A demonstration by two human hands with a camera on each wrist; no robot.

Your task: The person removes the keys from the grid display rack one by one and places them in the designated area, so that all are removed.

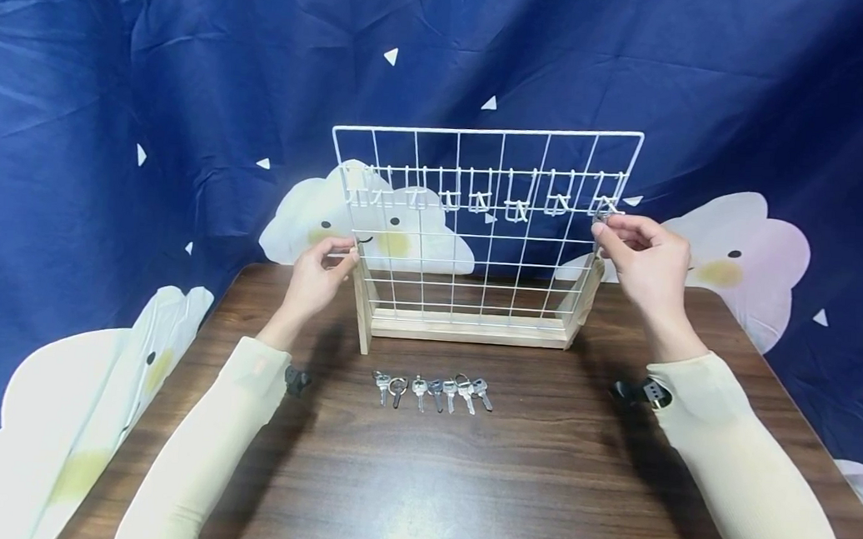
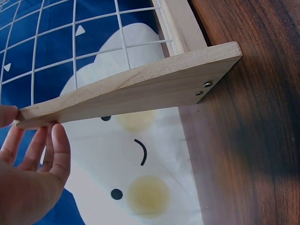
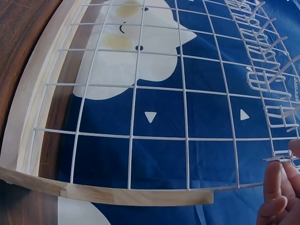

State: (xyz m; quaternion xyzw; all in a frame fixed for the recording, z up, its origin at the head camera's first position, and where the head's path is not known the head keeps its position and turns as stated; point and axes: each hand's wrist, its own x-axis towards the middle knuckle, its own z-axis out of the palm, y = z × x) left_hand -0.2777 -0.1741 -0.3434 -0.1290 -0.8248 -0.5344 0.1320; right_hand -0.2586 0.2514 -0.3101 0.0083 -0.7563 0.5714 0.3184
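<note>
A white wire grid rack stands upright in a wooden base, with a row of white hooks along its upper part. My right hand pinches a small silver key between thumb and fingers, right at the rightmost hook. Much of that key is hidden behind the fingers. On the other side, my left hand grips the upper end of the left wooden side piece, thumb on one face and fingers on the other. Several keys, some with rings, lie in a row on the table before the rack.
The brown wooden table reaches back to a blue curtain printed with white clouds and triangles. The right wooden side piece stands below my right hand. Dark wrist devices sit at both sleeves.
</note>
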